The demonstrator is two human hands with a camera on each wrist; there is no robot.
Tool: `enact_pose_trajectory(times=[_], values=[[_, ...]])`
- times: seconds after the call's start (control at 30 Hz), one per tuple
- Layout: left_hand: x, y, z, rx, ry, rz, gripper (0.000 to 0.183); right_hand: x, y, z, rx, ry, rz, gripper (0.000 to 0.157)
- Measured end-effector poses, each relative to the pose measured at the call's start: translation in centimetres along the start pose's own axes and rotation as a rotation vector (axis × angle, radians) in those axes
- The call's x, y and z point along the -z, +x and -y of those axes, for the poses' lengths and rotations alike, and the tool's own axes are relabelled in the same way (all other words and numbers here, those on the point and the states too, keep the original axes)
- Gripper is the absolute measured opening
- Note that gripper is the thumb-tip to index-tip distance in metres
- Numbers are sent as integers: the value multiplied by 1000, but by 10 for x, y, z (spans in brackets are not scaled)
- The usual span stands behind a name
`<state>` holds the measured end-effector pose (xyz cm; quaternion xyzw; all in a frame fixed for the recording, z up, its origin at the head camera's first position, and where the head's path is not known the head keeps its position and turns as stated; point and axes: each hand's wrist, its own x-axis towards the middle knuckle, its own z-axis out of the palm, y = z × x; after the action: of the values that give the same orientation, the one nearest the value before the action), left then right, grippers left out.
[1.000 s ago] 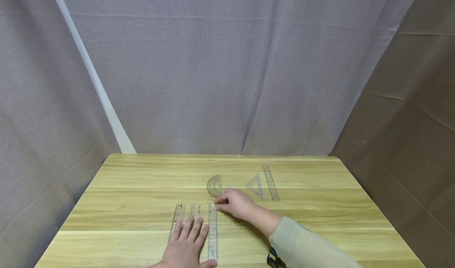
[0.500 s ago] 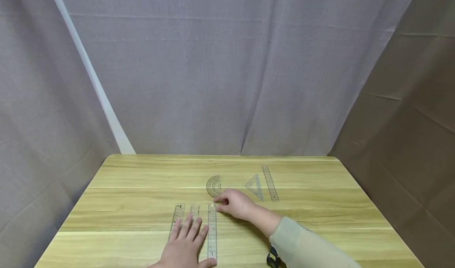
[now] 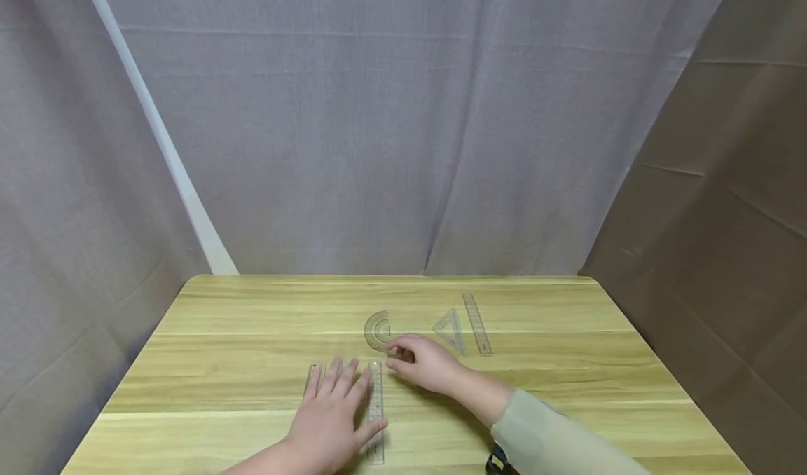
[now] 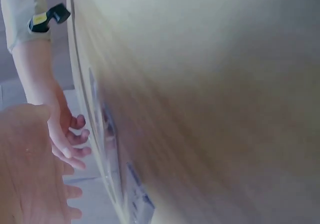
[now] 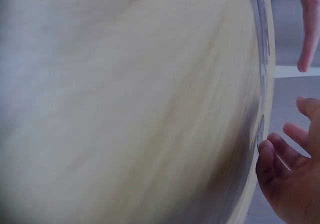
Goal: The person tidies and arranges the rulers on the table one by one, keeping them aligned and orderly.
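My left hand [image 3: 328, 419] spreads its straight fingers over a row of clear rulers. Under its fingertips shows the end of the left ruler [image 3: 313, 374]; the middle one is mostly hidden. The thumb lies across the right-hand clear ruler [image 3: 376, 408]; whether it touches is unclear. Near that ruler's far end, my right hand [image 3: 429, 366] is bent with thumb and fingers loosely curled, and nothing visible between them. In the right wrist view the right hand [image 5: 292, 184] also looks without an object. Just beyond its fingertips lies a clear protractor [image 3: 370, 331].
Farther right on the wooden table [image 3: 221, 370] lie a clear set square [image 3: 459, 335] and another clear ruler [image 3: 477, 324]. A grey curtain [image 3: 315, 146] hangs behind the table's far edge. A black strap [image 3: 498, 459] sits by the right sleeve.
My left hand has shifted away from me along the rulers, its thumb moving farther up the right-hand one. The right hand has barely moved. The rulers stay about where they were.
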<state>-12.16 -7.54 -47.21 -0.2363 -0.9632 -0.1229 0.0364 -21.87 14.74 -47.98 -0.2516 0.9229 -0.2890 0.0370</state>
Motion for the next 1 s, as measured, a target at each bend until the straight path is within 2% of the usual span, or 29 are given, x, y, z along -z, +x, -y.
enact_pose_trajectory(times=[0.23,0.4,0.57,0.67,1.0], values=[[8,10,2,19,1,10,82,9,-15,-2,-22,-90,-51,44],[8,15,3,34,16,12,82,16,-26,-5,6,-144,-85,51],[9,16,4,41,24,5,83,22,-36,-9,48,-180,-119,58],[11,16,4,41,33,-10,82,27,-43,-12,45,-203,-128,61],[10,17,5,58,50,-26,82,39,-66,-24,91,-350,-138,68]])
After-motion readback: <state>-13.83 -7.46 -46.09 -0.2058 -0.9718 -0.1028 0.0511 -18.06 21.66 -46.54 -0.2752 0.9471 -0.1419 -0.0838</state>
